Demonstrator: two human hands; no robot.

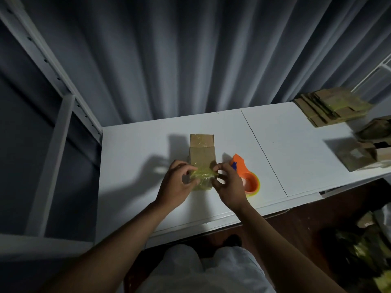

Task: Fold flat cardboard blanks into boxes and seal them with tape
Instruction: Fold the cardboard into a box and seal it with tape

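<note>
A small brown cardboard box (pixel 202 155) lies on the white table (pixel 135 149), its far flap open and marked with old tape. A strip of yellowish clear tape (pixel 202 176) covers its near end. My left hand (pixel 176 185) pinches the tape's left side against the box. My right hand (pixel 229 187) presses the tape's right side with its fingertips. An orange tape dispenser (pixel 246 176) with a yellow-rimmed roll lies on the table just right of my right hand, partly hidden by it.
A stack of flat cardboard blanks (pixel 330 109) lies at the table's far right corner. Folded boxes (pixel 364 153) stand at the right edge. A white metal rack (pixel 61 98) rises on the left, grey curtains behind. More cardboard and tape scraps (pixel 368 246) lie on the floor right.
</note>
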